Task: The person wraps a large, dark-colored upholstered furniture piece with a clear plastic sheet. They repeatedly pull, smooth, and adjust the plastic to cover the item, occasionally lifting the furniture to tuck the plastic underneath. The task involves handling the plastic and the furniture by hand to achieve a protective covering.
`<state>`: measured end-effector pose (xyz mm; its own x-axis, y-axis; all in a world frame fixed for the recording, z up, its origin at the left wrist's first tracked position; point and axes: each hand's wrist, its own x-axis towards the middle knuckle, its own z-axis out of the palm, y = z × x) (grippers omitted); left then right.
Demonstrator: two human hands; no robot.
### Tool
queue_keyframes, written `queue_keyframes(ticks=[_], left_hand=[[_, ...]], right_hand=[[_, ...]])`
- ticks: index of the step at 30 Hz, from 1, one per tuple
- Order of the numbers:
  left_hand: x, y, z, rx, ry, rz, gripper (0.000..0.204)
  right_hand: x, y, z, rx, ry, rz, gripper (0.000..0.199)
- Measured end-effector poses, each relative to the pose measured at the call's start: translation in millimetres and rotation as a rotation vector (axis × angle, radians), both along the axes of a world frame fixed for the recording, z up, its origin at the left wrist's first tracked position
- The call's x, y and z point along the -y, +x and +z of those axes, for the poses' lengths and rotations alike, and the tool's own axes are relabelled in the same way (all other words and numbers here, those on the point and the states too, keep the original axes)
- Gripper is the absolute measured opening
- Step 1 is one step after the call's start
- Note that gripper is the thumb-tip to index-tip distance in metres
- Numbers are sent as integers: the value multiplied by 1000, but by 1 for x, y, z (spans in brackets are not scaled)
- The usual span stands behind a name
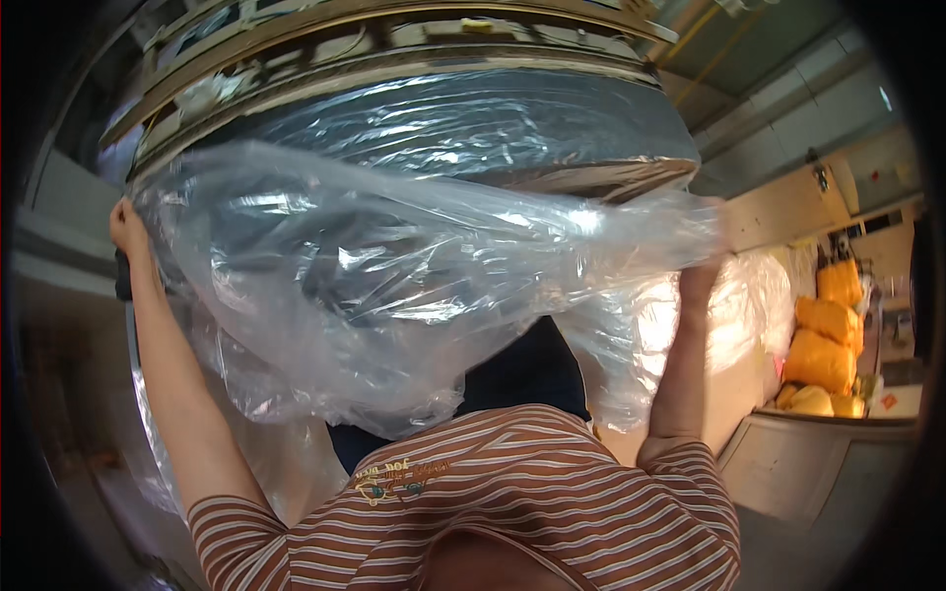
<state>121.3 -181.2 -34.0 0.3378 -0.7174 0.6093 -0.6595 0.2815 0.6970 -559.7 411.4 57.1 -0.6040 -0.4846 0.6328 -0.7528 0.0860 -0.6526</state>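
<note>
A large, crinkled clear plastic sheet (365, 266) stretches between my two arms and hangs down in front of my body. At the far left, my left hand (126, 229) is closed on one edge of it. My right hand (717, 236) grips the gathered other end; its fingers are blurred and partly behind the film. Beyond the sheet lies a broad dark, flat piece (434, 118) with a shiny film surface. Its near right part looks brown through the folds. More loose plastic drapes below both arms.
Wooden rails (394, 15) run along the far side, with small items among them. Several orange-yellow bundles (823, 345) are stacked at the right, above a pale cabinet (788, 463). A light-coloured board (788, 212) stands behind my right hand. Grey structure lines the left side.
</note>
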Motion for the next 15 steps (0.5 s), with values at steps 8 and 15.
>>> queue_keyframes(ticks=[8, 15], left_hand=[[7, -37, -8, 96, 74, -214, 30], [1, 10, 5, 176, 83, 32, 31]], right_hand=[[-122, -153, 199, -498, -67, -519, 12], [15, -24, 150, -914, -59, 75, 29]])
